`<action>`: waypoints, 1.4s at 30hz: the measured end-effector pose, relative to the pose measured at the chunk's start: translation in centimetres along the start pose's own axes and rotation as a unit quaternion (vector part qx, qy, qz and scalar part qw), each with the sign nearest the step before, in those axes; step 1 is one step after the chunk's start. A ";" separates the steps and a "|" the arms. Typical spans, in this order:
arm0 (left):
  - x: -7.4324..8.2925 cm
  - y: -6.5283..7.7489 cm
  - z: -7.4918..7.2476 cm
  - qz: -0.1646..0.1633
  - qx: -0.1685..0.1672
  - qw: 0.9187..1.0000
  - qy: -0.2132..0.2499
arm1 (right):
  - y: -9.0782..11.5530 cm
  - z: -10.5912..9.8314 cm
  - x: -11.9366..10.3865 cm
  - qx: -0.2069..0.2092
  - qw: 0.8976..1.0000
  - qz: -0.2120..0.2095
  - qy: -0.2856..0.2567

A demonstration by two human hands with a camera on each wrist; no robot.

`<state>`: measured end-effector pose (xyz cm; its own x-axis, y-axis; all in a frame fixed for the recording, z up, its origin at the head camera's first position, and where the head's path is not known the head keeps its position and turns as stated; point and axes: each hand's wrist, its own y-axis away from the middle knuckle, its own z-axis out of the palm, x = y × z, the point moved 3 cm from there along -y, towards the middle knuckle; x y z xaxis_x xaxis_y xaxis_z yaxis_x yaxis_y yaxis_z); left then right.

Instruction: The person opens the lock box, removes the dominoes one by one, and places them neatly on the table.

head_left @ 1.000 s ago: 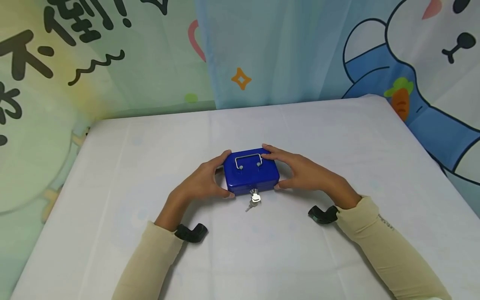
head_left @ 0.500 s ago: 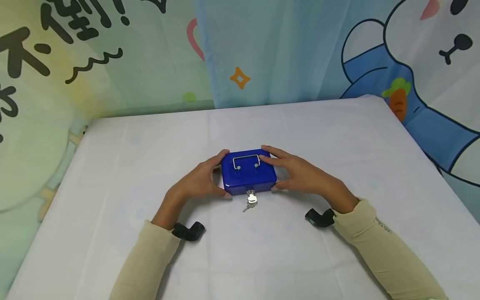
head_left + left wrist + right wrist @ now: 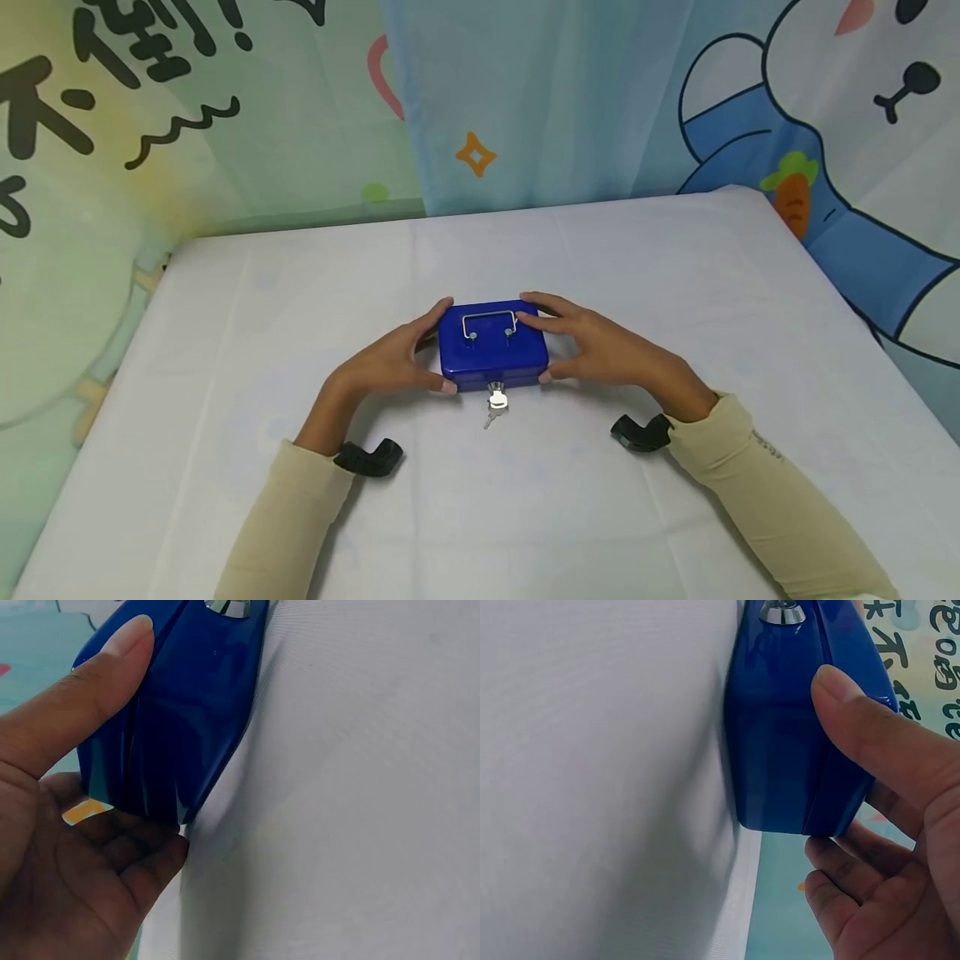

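A small blue cash box (image 3: pixel 492 354) stands near the middle of the white table, its lid down. On the lid a thin wire handle (image 3: pixel 489 314) stands out, and keys (image 3: pixel 497 402) hang from the lock at the front. My left hand (image 3: pixel 393 358) holds the box's left end, thumb at the front corner and fingers at the back. From the other side my right hand (image 3: pixel 603 346) grips the right end the same way, one finger over the lid beside the handle. Both wrist views show a thumb (image 3: pixel 90 694) pressed along the box's front near the lid seam.
A white cloth covers the table (image 3: pixel 525 500). Behind and to the left hangs a printed curtain (image 3: pixel 555 108) with cartoon figures and lettering, close to the table's back edge. Black devices (image 3: pixel 369 458) sit at both cuffs.
The head view has shifted slightly. Both hands keep their hold on the cash box, which stays in nearly the same place and sits a little straighter; the keys hang slightly differently.
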<state>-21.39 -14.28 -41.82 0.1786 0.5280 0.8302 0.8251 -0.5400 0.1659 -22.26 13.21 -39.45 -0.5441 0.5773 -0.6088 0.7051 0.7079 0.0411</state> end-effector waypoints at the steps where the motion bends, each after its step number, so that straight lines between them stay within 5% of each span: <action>1: 0.0 0.0 0.0 0.002 0.001 1.000 -0.001 | 0.0 0.0 0.0 -0.001 1.000 0.000 0.000; 8: -0.4 0.1 -0.2 0.014 0.021 1.000 -0.005 | 0.1 -0.1 0.7 -0.001 0.999 -0.024 -0.043; 16: -0.6 0.0 -0.2 0.054 0.049 0.993 0.095 | 0.4 -0.3 1.4 0.009 0.992 -0.046 -0.116; 29: -0.9 -0.1 -0.6 0.044 0.062 0.979 0.190 | 0.2 -0.1 1.5 0.052 0.957 -0.065 -0.278; 35: -0.7 -0.2 -0.5 0.043 0.083 0.981 0.170 | 0.0 -0.2 1.3 0.075 0.946 -0.068 -0.307; 42: -0.7 -0.2 -0.5 0.034 0.095 0.987 0.122 | 0.0 -0.2 1.1 0.116 0.949 0.008 -0.292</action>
<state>-21.93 -14.90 -42.15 0.1217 0.3085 0.9434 0.9055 -0.4237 0.0217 -22.93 13.95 -39.97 -0.2355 0.2159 -0.9476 0.8295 0.5527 -0.0802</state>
